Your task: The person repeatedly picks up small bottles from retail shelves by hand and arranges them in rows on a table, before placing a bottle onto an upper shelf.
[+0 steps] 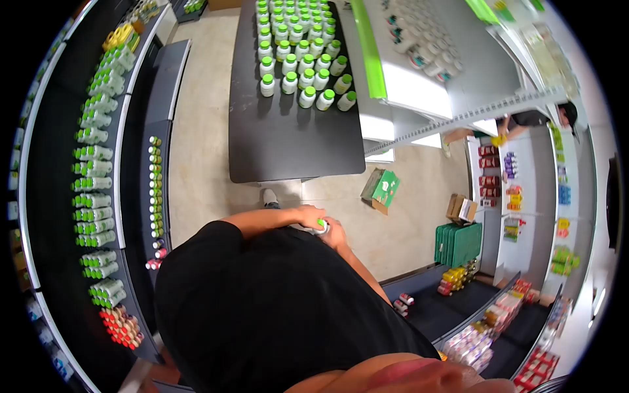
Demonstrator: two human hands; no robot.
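Observation:
A white bottle with a green cap (pixel 321 224) is held close to the front of my black shirt. My left hand (pixel 310 214) is closed about its upper side, and my right hand (pixel 335 233) grips it from the other side. Fingers cover most of the bottle, so its label cannot be read. Beyond my hands stands a dark table (pixel 295 144) carrying rows of similar white bottles with green caps (pixel 307 97), all upright on its far part.
Shelving with many green-capped bottles (pixel 93 183) runs along the left. White shelves (pixel 419 98) flank the table's right side. On the floor lie an open green carton (pixel 381 190) and stacked green crates (pixel 457 245). Another person (pixel 531 119) is at the far right shelves.

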